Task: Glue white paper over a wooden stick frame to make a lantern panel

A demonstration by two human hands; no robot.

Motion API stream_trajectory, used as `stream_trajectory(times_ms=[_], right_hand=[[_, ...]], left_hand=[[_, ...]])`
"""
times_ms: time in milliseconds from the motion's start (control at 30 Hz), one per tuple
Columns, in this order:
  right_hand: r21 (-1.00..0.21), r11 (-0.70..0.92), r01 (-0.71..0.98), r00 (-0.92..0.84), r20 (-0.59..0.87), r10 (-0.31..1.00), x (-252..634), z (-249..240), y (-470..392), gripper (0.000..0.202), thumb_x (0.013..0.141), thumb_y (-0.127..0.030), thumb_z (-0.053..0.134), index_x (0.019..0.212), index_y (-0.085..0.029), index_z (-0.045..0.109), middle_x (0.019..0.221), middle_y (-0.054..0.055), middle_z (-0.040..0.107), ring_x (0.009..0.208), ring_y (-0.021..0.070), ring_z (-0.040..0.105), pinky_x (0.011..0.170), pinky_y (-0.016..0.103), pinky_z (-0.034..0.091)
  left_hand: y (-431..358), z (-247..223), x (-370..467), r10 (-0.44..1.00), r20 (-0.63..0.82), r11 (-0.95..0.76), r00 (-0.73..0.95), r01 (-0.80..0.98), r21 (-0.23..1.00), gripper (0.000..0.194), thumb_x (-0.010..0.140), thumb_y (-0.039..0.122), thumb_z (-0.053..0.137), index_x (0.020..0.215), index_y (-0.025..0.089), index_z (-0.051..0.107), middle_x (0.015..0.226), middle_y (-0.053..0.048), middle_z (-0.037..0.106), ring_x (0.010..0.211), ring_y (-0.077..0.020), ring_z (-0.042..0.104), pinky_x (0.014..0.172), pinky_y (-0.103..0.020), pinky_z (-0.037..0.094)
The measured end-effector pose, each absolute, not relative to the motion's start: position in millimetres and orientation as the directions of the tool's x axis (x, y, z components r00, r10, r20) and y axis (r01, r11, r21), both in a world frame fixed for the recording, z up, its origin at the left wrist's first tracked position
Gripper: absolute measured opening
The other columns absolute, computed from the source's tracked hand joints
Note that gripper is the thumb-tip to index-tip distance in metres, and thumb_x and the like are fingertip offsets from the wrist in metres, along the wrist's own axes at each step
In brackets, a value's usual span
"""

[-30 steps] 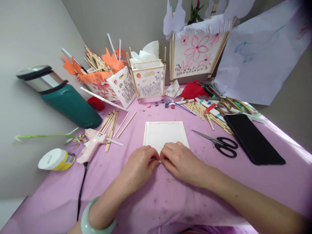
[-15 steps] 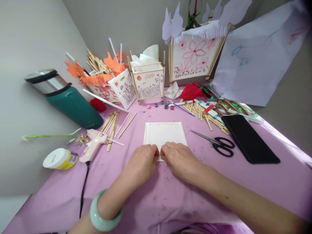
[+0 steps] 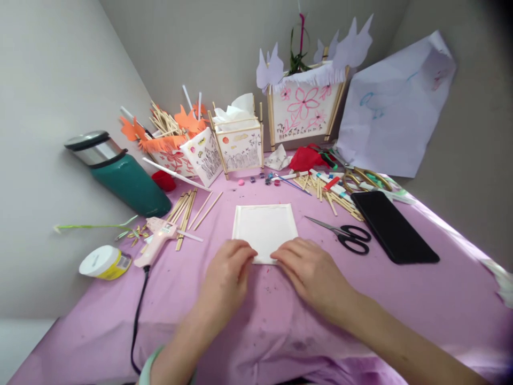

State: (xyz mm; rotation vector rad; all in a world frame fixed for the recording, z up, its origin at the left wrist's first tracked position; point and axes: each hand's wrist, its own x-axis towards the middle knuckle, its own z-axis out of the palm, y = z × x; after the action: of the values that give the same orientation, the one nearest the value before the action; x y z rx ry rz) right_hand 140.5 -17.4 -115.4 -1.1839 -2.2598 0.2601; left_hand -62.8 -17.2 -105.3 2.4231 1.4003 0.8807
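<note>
A white rectangular panel (image 3: 265, 230) with raised or folded edges lies flat on the pink cloth, in the middle of the view. My left hand (image 3: 230, 267) pinches its near edge at the left corner, fingers pressed together. At the right part of the same near edge, my right hand (image 3: 310, 267) has its thumb and fingers closed on the border. A short stretch of the near edge shows between the two hands. The near corners are partly hidden by my fingers.
Black-handled scissors (image 3: 348, 235) and a black phone (image 3: 395, 227) lie to the right. On the left are a pink glue gun (image 3: 157, 241), wooden sticks (image 3: 186, 216), a lidded jar (image 3: 105, 262) and a teal bottle (image 3: 128, 182). Decorated boxes (image 3: 240, 149) stand behind.
My hands have moved apart along the panel's near edge, from its middle toward the corners. The camera view has shifted slightly.
</note>
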Motion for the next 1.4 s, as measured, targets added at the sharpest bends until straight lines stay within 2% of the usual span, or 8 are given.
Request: stream_trajectory(times_ms=[267,400,467,533,667,967,1200,1400], right_hand=[[-0.264,0.561,0.785,-0.450,0.379,0.808,117,-141,-35,0.017,0.083,-0.007,0.059,0.098,-0.012,0.064,0.089,0.009,0.060,0.083,0.0231,0.052,0.073,0.038,0.046],[-0.475,0.526,0.705,-0.397,0.350,0.848,138,-127,-30,0.022,0.089,-0.008,0.048,0.101,-0.016,0.065,0.093,0.008,0.062,0.087,0.0202,0.056,0.077,0.035,0.049],[-0.649,0.496,0.577,-0.391,0.314,0.865,158,-114,-25,0.025,0.094,-0.014,0.043,0.108,-0.020,0.063,0.102,0.006,0.064,0.093,0.0160,0.059,0.081,0.030,0.050],[-0.676,0.479,0.560,-0.304,0.370,0.878,177,-105,-22,0.027,0.095,-0.015,0.041,0.112,-0.021,0.061,0.110,0.005,0.064,0.102,0.0157,0.058,0.089,0.031,0.049],[-0.487,0.583,0.651,-0.372,0.465,0.804,183,-111,-31,0.031,0.092,-0.011,0.040,0.114,-0.016,0.062,0.108,0.008,0.067,0.100,0.0190,0.060,0.089,0.037,0.049],[-0.012,0.599,0.800,-0.489,0.564,0.665,147,-148,-51,0.041,0.086,-0.002,0.033,0.112,-0.006,0.064,0.113,0.014,0.067,0.103,0.0231,0.062,0.096,0.045,0.045],[-0.089,0.658,0.747,-0.505,0.567,0.650,165,-142,-52,0.035,0.090,-0.010,0.041,0.119,-0.010,0.060,0.124,0.012,0.062,0.115,0.0208,0.056,0.101,0.042,0.041],[-0.179,0.648,0.741,-0.473,0.546,0.691,157,-138,-55,0.029,0.093,-0.014,0.042,0.112,-0.015,0.064,0.115,0.008,0.068,0.104,0.0204,0.062,0.098,0.044,0.043]], left_hand=[[-32,-122,-42,0.853,0.148,-0.522,0.501,0.808,0.271,0.026,0.091,0.011,0.044,0.110,0.014,0.061,0.102,-0.009,0.059,0.091,-0.0227,0.052,0.082,-0.041,0.049],[-34,-125,-41,0.853,0.152,-0.518,0.499,0.844,0.142,0.030,0.091,0.018,0.046,0.118,0.010,0.057,0.105,-0.013,0.058,0.094,-0.0274,0.051,0.081,-0.048,0.049],[-34,-126,-44,0.844,0.171,-0.533,0.509,0.834,0.143,0.035,0.091,0.019,0.046,0.124,0.009,0.053,0.108,-0.014,0.058,0.096,-0.0280,0.051,0.082,-0.049,0.050],[-33,-125,-46,0.833,0.237,-0.545,0.500,0.815,0.195,0.038,0.092,0.018,0.043,0.129,0.010,0.048,0.113,-0.015,0.057,0.098,-0.0266,0.052,0.084,-0.046,0.051],[-35,-125,-44,0.784,0.353,-0.605,0.510,0.756,0.252,0.041,0.089,0.008,0.039,0.130,0.012,0.046,0.118,-0.014,0.059,0.106,-0.0253,0.053,0.091,-0.046,0.049],[-49,-142,-25,0.775,0.225,-0.626,0.590,0.766,0.148,0.053,0.079,0.009,0.047,0.132,0.006,0.048,0.136,-0.017,0.053,0.123,-0.0322,0.049,0.104,-0.049,0.042],[-45,-124,-56,0.796,0.452,-0.574,0.402,0.739,0.353,0.040,0.084,0.005,0.042,0.122,0.013,0.055,0.129,-0.015,0.057,0.119,-0.0221,0.052,0.099,-0.039,0.047],[-33,-122,-76,0.824,0.322,-0.546,0.466,0.805,0.231,0.027,0.088,0.009,0.044,0.106,0.016,0.063,0.102,-0.010,0.068,0.093,-0.0239,0.060,0.084,-0.043,0.053]])
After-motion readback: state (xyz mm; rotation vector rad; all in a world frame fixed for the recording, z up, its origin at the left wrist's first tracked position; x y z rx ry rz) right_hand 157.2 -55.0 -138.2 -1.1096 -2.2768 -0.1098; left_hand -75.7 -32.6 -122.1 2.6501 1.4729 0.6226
